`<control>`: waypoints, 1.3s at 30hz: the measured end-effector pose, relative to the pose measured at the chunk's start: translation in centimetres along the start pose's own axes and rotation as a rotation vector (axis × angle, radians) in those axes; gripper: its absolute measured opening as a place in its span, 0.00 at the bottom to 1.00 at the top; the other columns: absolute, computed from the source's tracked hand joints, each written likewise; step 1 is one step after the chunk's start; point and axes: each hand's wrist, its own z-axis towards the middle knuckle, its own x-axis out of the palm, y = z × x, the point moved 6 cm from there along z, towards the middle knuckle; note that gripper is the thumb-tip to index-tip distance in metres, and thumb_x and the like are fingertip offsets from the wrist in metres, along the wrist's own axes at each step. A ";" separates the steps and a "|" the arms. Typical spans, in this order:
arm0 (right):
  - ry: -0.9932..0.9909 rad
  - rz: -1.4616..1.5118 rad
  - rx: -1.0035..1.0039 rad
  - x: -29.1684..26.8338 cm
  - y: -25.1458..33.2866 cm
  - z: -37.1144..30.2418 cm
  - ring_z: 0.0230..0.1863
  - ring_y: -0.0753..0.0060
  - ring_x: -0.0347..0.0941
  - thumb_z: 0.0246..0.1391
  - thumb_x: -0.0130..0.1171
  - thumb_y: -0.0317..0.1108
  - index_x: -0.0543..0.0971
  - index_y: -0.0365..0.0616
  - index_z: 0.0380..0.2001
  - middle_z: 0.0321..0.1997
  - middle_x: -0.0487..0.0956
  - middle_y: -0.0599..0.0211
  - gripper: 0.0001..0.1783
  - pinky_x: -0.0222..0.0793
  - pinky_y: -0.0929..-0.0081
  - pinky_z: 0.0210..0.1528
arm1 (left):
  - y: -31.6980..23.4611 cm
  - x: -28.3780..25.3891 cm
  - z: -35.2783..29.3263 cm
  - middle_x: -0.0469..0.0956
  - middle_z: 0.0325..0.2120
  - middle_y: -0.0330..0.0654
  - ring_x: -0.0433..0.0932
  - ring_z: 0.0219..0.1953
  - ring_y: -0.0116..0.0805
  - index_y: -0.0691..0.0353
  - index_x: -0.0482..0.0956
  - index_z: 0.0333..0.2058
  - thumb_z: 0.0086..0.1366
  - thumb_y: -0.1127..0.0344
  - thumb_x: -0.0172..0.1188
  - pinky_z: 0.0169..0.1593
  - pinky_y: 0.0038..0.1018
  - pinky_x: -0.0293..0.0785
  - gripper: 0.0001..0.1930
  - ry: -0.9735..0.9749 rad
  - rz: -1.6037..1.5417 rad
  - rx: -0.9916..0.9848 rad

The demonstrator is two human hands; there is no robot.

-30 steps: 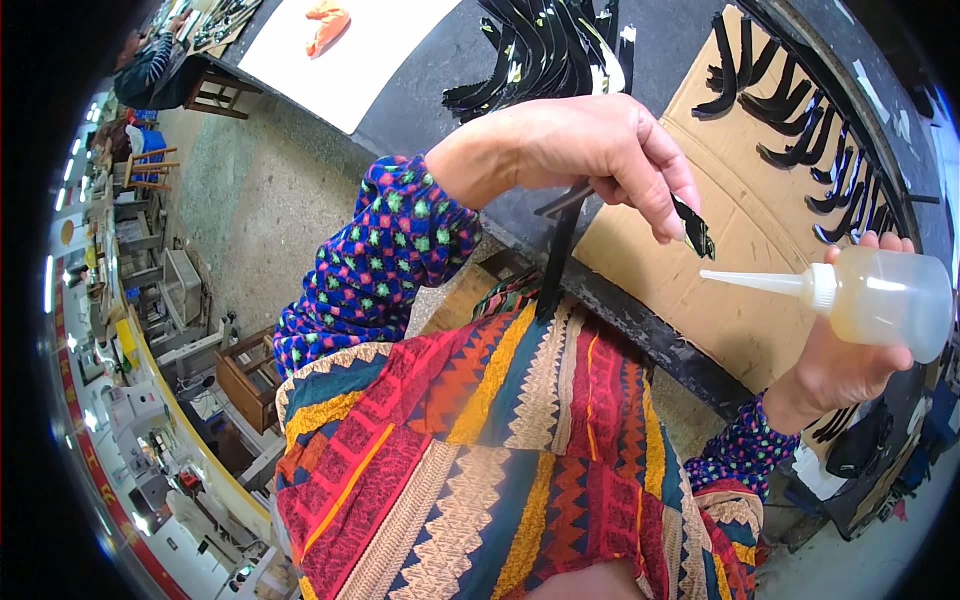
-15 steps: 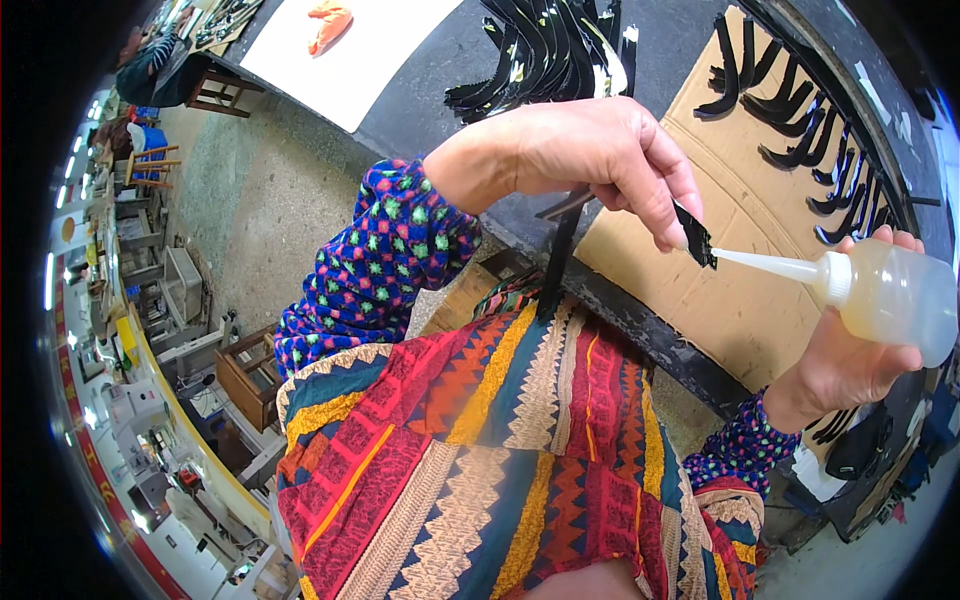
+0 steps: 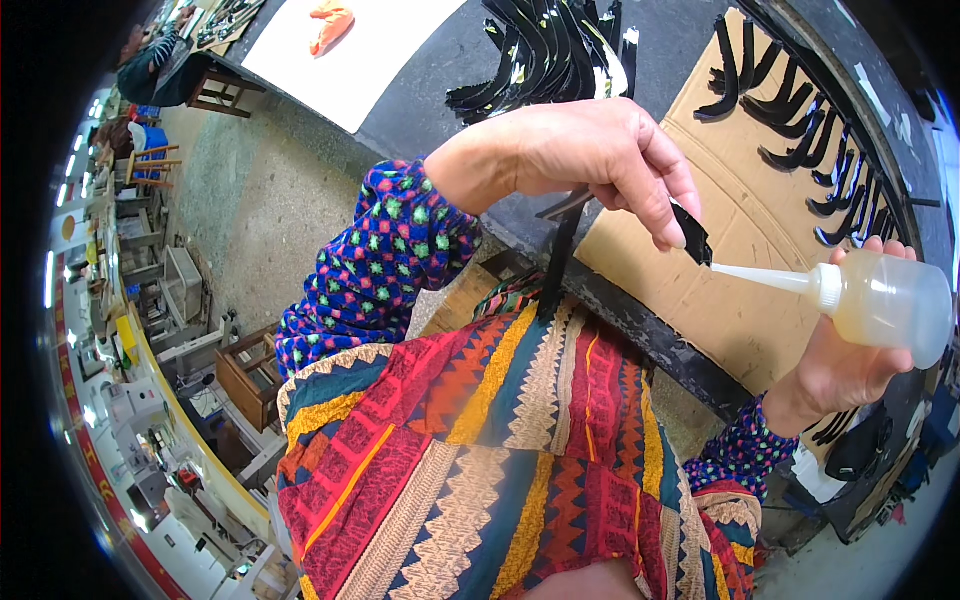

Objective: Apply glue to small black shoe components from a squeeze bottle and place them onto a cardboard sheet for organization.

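Between its thumb and fingers, my left hand (image 3: pixel 590 165) pinches a dark strip (image 3: pixel 691 236) whose end points down to the right. My right hand (image 3: pixel 845 365) is wrapped around a translucent squeeze bottle (image 3: pixel 890 308) with pale yellowish liquid inside. The bottle lies tilted nearly sideways, and its long white nozzle touches or almost touches the strip's end. Most of the strip is hidden behind my left fingers; part of a dark band shows below my wrist. Beneath both hands is a sheet of brown cardboard (image 3: pixel 660 270).
A heap of black curved strips (image 3: pixel 550 50) lies beyond my left hand. More black strips (image 3: pixel 790 110) line the cardboard's far right edge. A white board (image 3: pixel 350 50) bears an orange item (image 3: pixel 328 25). Left are a wooden stool (image 3: pixel 222 92) and another person (image 3: pixel 150 65).
The bottle has shifted slightly, its nozzle tip now a little lower along the strip's end. The strip has turned slightly in my left fingers.
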 end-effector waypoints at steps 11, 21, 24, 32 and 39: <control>-0.047 -0.002 -0.110 0.2 1.3 -0.5 0.58 0.56 0.57 0.31 0.67 0.53 0.55 0.34 0.55 0.57 0.60 0.54 0.52 0.50 0.53 0.59 | -0.2 1.3 0.1 0.76 0.21 0.34 0.71 0.24 0.15 0.66 0.77 0.31 0.43 0.74 0.65 0.29 0.10 0.63 0.13 0.038 -0.002 -0.021; -0.026 -0.003 -0.078 -0.9 1.5 -1.6 0.59 0.55 0.54 0.33 0.66 0.52 0.55 0.35 0.55 0.57 0.59 0.54 0.51 0.49 0.52 0.59 | -0.6 3.2 0.4 0.72 0.17 0.28 0.64 0.19 0.11 0.64 0.79 0.29 0.42 0.72 0.65 0.21 0.10 0.53 0.11 0.069 0.016 -0.062; -0.036 -0.005 -0.092 -1.3 1.8 -2.0 0.59 0.54 0.54 0.33 0.66 0.52 0.55 0.35 0.55 0.57 0.59 0.54 0.50 0.49 0.51 0.59 | -0.8 3.6 0.6 0.70 0.16 0.27 0.62 0.18 0.11 0.63 0.79 0.28 0.42 0.72 0.66 0.20 0.10 0.51 0.11 0.080 0.033 -0.051; -0.113 0.031 -0.055 -4.3 3.2 -4.8 0.58 0.56 0.56 0.34 0.64 0.54 0.53 0.38 0.56 0.57 0.59 0.56 0.51 0.54 0.51 0.55 | -1.6 3.8 1.9 0.75 0.20 0.32 0.65 0.19 0.14 0.65 0.77 0.31 0.46 0.72 0.64 0.21 0.11 0.55 0.11 0.073 -0.076 -0.066; -0.401 0.096 -0.282 -13.9 7.9 -11.8 0.56 0.57 0.58 0.35 0.65 0.49 0.56 0.40 0.55 0.55 0.60 0.58 0.46 0.57 0.50 0.53 | -2.5 9.3 7.8 0.76 0.27 0.40 0.67 0.20 0.18 0.60 0.67 0.34 0.57 0.70 0.55 0.28 0.14 0.66 0.08 0.093 -0.327 -0.107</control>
